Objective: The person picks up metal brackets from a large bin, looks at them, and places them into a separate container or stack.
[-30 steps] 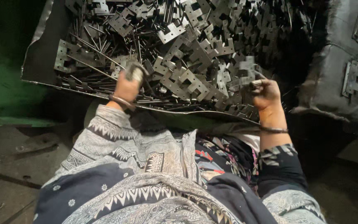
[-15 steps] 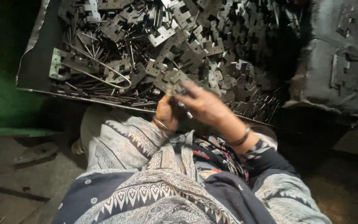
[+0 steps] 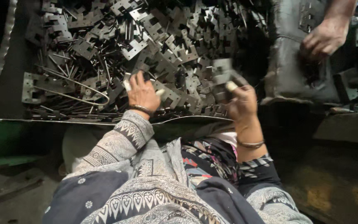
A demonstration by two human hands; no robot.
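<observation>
My patterned sleeves (image 3: 121,145) are closest to me, and I wear a bangle on each wrist. My left hand (image 3: 142,94) lies palm down on the near edge of the pile of metal pieces (image 3: 154,54). Its fingers are spread and curled a little, touching the flat pieces under them. I cannot tell if it has picked one up.

My right hand (image 3: 240,101) is lifted a bit over the right side of the pile. Its fingers are closed around one flat metal piece (image 3: 222,74). The piece is blurry. It sticks up out of my fist, with its long side pointing up and away from me, leaning a little to the left.

The pile sits in a big dark tray (image 3: 5,83) on the counter. The pieces are grey, flat and notched, and they point every which way. Some thin metal rods (image 3: 69,93) lie among them on the left.

Farther off on the right, another person's hand (image 3: 322,39) rests on a dark grey block (image 3: 286,66).
</observation>
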